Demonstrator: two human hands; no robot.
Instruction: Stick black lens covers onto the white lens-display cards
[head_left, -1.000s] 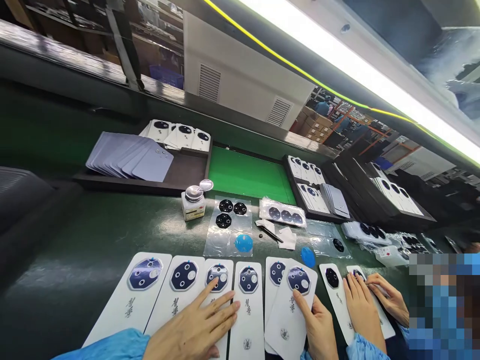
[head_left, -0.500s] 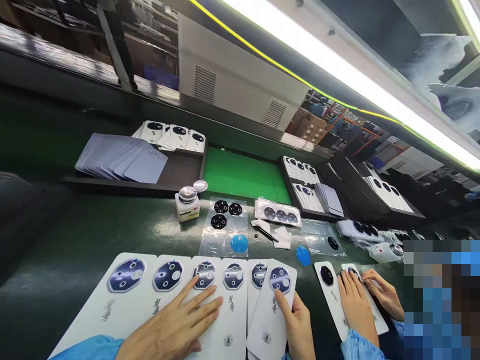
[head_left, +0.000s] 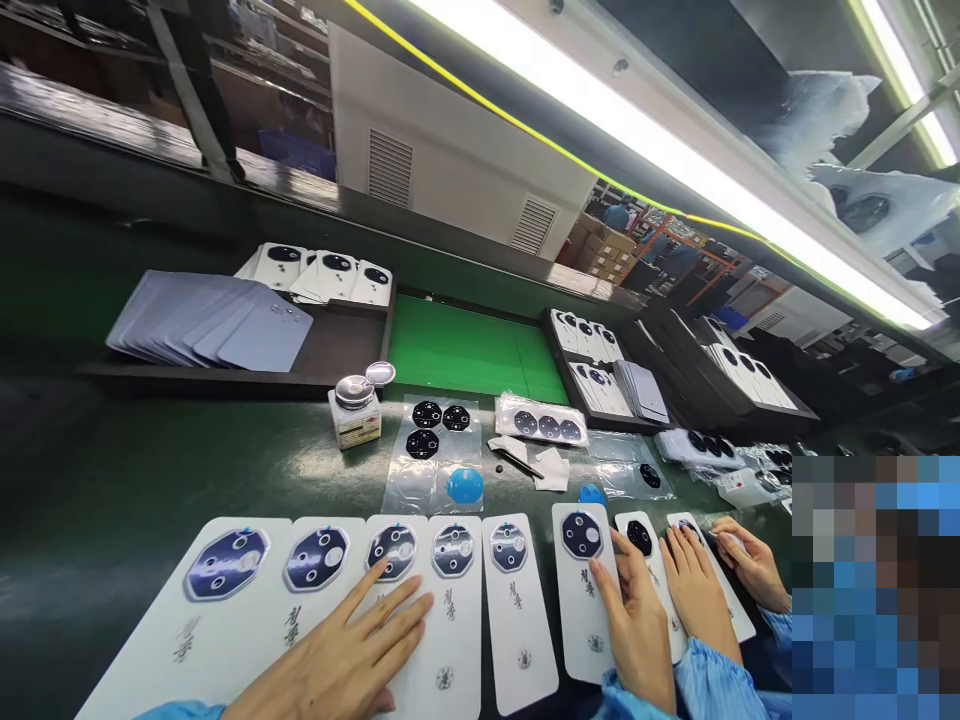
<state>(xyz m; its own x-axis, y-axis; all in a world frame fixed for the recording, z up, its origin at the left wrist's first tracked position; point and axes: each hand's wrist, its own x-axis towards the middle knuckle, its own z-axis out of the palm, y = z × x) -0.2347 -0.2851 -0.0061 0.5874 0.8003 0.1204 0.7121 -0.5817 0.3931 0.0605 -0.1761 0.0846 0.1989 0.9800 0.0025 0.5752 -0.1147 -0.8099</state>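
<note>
White phone back covers with dark blue octagonal camera panels lie in a row along the bench front. My left hand [head_left: 352,630] rests with spread fingers over the middle covers, fingertips at the camera panel [head_left: 391,545] of the third one. Between the thumb and fingers of my right hand [head_left: 639,620] is another phone back cover [head_left: 583,615], gripped by its right edge. It is apart from the row; a single cover [head_left: 521,620] lies to its left. Just right of it is a cover with a black panel [head_left: 638,537], partly hidden by my right hand.
A co-worker's hands [head_left: 701,590] work on a cover at the right. Behind the row are a dispenser bottle [head_left: 355,415], plastic sheets with black panels [head_left: 424,443], a blue film [head_left: 465,486] and black tweezers [head_left: 521,458]. Black trays [head_left: 345,345] of covers stand farther back.
My right hand has carried its cover rightward, off the row, uncovering the one it overlapped. My left hand stays on the row. The view has shifted slightly.
</note>
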